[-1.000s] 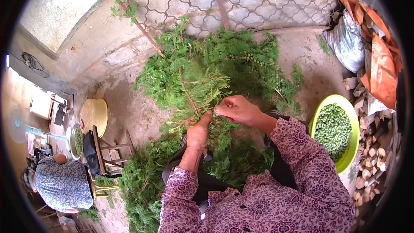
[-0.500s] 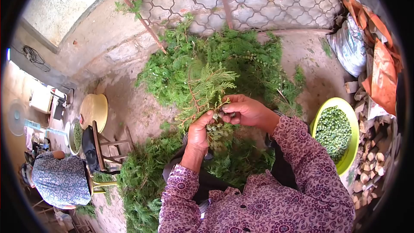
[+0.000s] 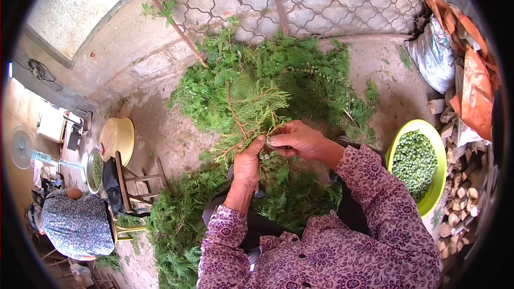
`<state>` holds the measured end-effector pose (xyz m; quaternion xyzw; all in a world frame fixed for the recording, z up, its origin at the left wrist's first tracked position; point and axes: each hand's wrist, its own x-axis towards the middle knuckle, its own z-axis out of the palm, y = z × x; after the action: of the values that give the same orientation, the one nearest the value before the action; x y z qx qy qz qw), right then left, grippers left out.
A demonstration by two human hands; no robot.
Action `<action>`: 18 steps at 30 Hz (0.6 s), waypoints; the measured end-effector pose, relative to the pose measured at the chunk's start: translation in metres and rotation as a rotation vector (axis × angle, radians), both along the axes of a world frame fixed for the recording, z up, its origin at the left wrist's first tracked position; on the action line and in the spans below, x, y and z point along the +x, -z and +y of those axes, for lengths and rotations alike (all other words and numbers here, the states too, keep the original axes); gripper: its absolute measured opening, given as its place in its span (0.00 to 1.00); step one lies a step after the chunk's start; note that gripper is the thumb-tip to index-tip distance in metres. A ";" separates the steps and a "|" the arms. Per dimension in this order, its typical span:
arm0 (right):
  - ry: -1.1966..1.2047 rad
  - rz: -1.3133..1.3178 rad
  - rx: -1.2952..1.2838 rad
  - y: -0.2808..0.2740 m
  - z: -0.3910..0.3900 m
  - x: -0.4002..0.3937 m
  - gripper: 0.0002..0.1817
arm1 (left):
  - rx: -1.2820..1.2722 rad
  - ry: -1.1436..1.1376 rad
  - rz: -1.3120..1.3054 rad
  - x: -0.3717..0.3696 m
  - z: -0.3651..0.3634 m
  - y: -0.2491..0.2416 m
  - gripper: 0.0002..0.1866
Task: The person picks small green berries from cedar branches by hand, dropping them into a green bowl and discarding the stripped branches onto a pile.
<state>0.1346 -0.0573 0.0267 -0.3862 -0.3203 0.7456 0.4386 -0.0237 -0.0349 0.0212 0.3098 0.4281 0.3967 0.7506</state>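
My left hand (image 3: 248,165) is closed around a leafy cypress branch (image 3: 247,115), with its thumb on top. The spray points away from me, its flat green fronds fanning out beyond my hands. My right hand (image 3: 297,140) meets the left thumb, its thumb and forefinger pinched at a small green cone (image 3: 269,140) on the branch. The fingers hide most of the cone. Off to my right, a yellow-green basin (image 3: 441,174) holds a heap of small green cones (image 3: 413,163).
A pile of cut branches (image 3: 308,69) lies before a metal lattice (image 3: 337,5); more greenery (image 3: 179,225) lies at lower left. Stacked firewood (image 3: 459,203) and a white sack (image 3: 432,56) line the right. At left, another person (image 3: 77,225) sits near a wooden stool (image 3: 142,187).
My right hand has come slightly down and in toward the left thumb, its fingers closing up. The branch has tipped slightly left, while the left hand stays nearly in place.
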 end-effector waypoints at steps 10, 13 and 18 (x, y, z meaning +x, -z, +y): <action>-0.082 0.196 0.112 -0.007 -0.003 0.005 0.06 | -0.193 0.026 -0.348 -0.004 0.005 0.003 0.14; -0.022 0.173 0.043 -0.006 -0.003 0.003 0.06 | -0.131 0.104 -0.288 -0.003 -0.002 -0.016 0.16; -0.067 -0.082 0.111 -0.018 -0.005 0.001 0.14 | -0.049 0.146 -0.197 -0.005 0.005 0.012 0.15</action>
<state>0.1351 -0.0618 0.0451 -0.3807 -0.3917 0.7245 0.4205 -0.0289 -0.0302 0.0096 0.2810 0.3381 0.3588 0.8234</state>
